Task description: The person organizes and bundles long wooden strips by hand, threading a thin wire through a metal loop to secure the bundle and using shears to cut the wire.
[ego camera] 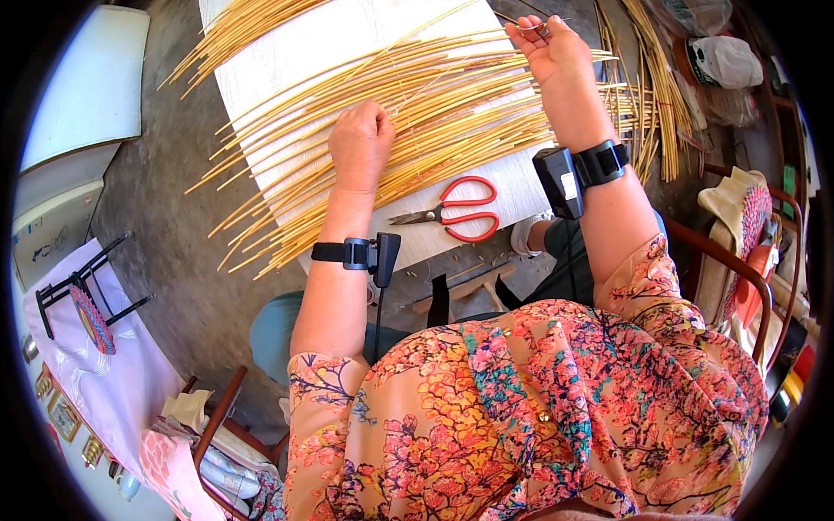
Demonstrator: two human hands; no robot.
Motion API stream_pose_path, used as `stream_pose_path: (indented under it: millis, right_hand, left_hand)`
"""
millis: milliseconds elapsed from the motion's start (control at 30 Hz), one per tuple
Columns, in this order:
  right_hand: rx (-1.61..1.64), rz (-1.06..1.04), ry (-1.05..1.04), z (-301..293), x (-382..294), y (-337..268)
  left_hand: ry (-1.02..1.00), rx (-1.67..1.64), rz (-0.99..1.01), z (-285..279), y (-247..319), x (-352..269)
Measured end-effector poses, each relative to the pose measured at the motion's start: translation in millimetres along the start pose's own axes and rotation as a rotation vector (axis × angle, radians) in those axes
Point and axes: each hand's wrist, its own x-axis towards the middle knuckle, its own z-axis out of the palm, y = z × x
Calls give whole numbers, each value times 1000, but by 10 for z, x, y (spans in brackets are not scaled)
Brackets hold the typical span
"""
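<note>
Long thin yellow stalks (449, 98) lie side by side across a white table (417, 251), bound in places by rows of thread. My left hand (363, 144) is closed over the stalks left of the middle, beside a loop of pale thread (395, 111); what its fingers grip is hidden. Raised at the stalks' right ends, my right hand (544, 42) pinches a thin needle-like piece between thumb and fingers. The thread runs up and to the right from my left hand. Scissors with red handles (456, 211) lie on the table nearer my body, blades pointing left.
More stalks (247, 32) lie at the table's far left, and a bundle of stalks (664, 104) is on the right. Plastic bags (726, 62) stand at the upper right. A wooden chair (723, 254) is at my right, another chair (218, 413) at lower left. Black boxes are strapped to both wrists.
</note>
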Motion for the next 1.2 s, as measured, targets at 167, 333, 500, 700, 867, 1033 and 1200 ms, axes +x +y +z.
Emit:
stream_pose_path:
  millis: [167,333,500,700,867,1033,1200]
  right_hand:
    - [35,-39,-12,-27,6,-234]
    - [73,-77,14,277,-274,-491]
    - [64,-197,-109,398,-500,-619]
    - [-80,-330,-256,573,-857,-769]
    - [-96,-330,-240,605,-906,-780]
    - [-37,-227,-229,497,-738,-670]
    - [-70,-177,-198,491,-702,-568]
  left_hand:
    - [-8,3,32,10,-37,-20]
    - [-28,-29,39,3,-54,-27]
    - [-25,-32,39,11,-52,-25]
    - [-32,-33,31,4,-38,-26]
    - [-40,-21,35,-3,-29,-28]
    - [-51,-26,20,-12,-23,-31]
    - [-74,-46,-25,-52,19,-38]
